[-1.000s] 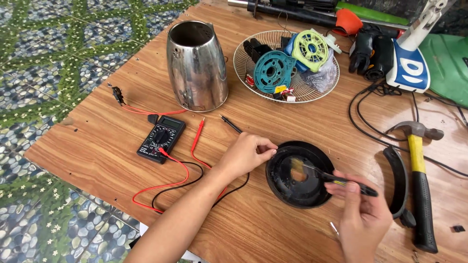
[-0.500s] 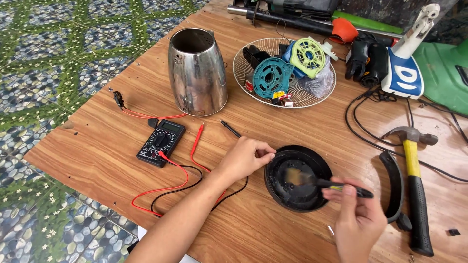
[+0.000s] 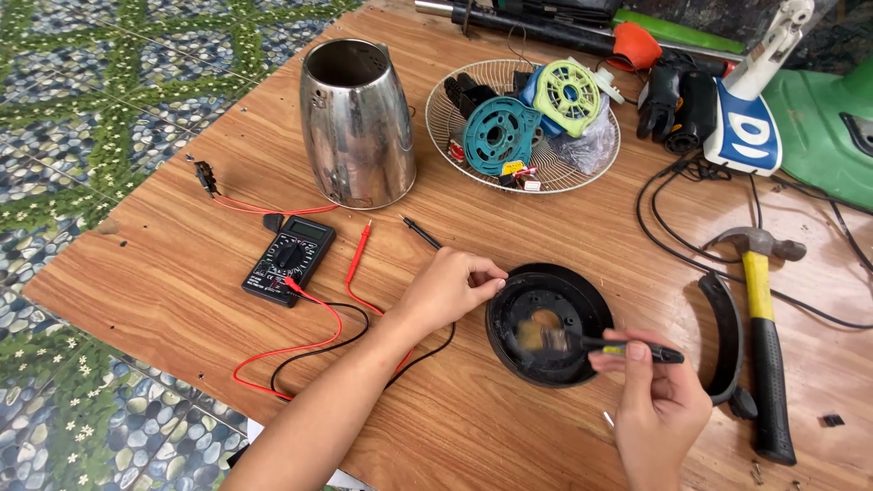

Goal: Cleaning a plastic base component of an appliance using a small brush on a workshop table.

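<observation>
Wood-grain worktop over a patterned pebble floor. Between the two hands lies a round black kettle base. The left hand pinches its near-left rim with curled fingers. The right hand is closed around a small dark brush, whose blurred bristles touch the base's inside. Beyond the left hand sit a black multimeter with red and black leads and a steel kettle body. Right of the right hand lies a yellow-handled hammer.
</observation>
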